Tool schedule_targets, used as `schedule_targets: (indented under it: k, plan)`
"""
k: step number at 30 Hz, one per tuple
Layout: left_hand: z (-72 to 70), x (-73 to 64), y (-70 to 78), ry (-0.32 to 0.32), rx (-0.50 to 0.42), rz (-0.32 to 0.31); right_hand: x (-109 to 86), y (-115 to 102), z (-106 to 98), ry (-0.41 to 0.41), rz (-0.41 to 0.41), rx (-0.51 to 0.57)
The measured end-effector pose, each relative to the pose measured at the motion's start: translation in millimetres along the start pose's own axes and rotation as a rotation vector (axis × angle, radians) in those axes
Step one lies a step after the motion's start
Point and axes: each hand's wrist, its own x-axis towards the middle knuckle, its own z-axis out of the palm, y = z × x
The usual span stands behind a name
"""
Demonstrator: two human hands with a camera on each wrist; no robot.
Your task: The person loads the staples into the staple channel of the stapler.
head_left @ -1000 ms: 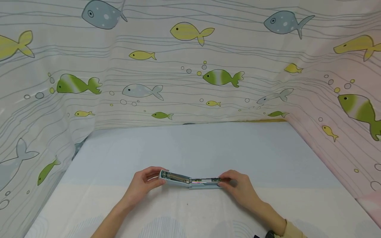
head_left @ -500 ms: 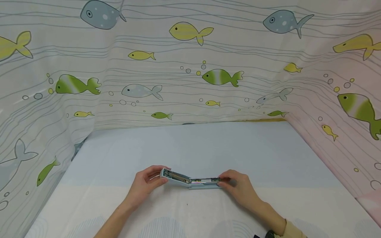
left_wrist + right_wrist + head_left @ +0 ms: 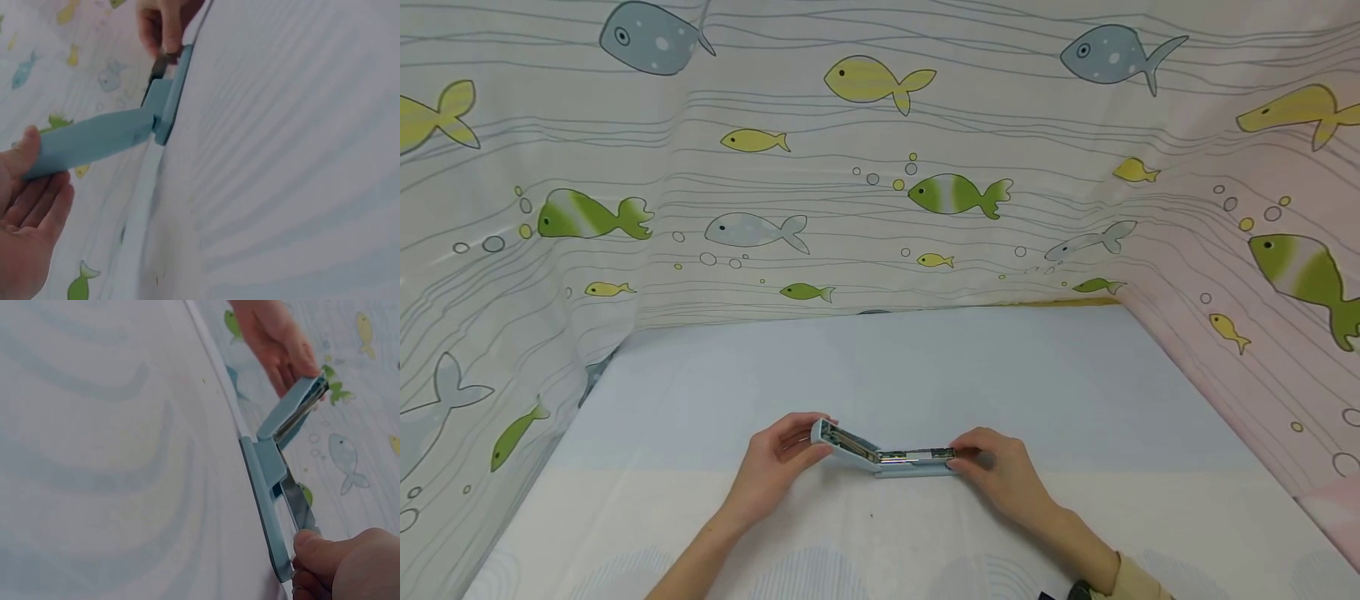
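Observation:
A light blue stapler point(image 3: 898, 470) stands on the table in front of me, its top cover point(image 3: 94, 140) swung far back to the left on the hinge. My left hand point(image 3: 775, 462) grips the free end of that cover between thumb and fingers, holding it raised. My right hand point(image 3: 996, 467) pinches the far end of the metal staple magazine point(image 3: 297, 500), which lies above the base point(image 3: 265, 512). In the right wrist view the metal spring part inside the cover shows. My right fingertips hide the magazine's tip.
The table point(image 3: 880, 375) bears a pale blue and white cloth with faint circle patterns. A fish-print curtain point(image 3: 850, 167) encloses its back and sides. A dark watch-like item point(image 3: 1079, 591) sits by the right sleeve point(image 3: 1135, 579).
My left hand has moved slightly right and up, tilting the stapler's cover more steeply upward. The right hand and the base stay in place.

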Motion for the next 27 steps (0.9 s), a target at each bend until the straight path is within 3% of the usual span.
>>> schedule_targets:
  k: [27]
  plan:
    - [24.0,9.2,18.7,0.001,-0.052,-0.075,-0.3,1,1,0.003,0.009,-0.023]
